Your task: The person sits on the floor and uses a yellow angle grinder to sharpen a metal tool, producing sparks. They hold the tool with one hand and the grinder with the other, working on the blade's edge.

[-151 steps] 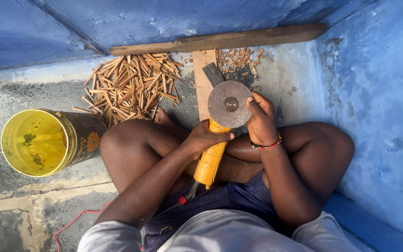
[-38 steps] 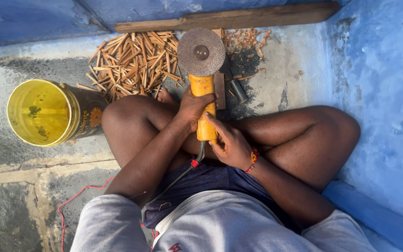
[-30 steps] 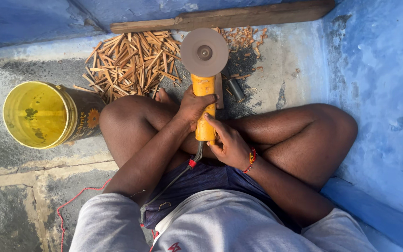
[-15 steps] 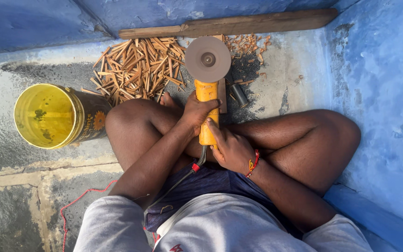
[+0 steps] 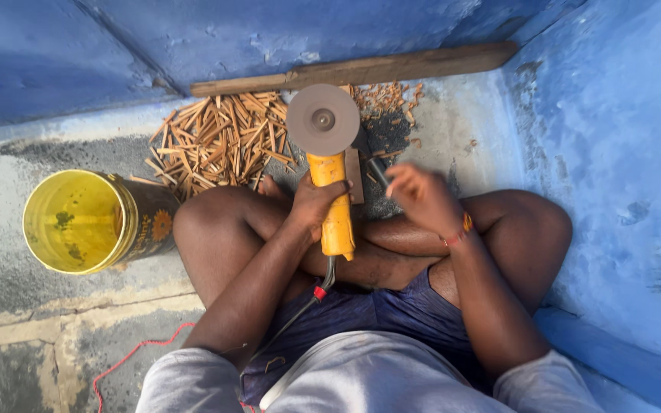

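Left hand [image 5: 317,205] wrapped tight around yellow-bodied angle grinder [image 5: 330,200], grey round disc pointing away, above crossed legs. Right hand [image 5: 421,197] just right of grinder, blurred, fingers loosely curled, grip unclear. Heap of short brown wooden sticks [image 5: 219,141] left of disc.

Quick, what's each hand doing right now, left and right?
Left hand: closed around the yellow grinder handle.
Right hand: off the grinder, blurred; cannot tell if it holds anything.
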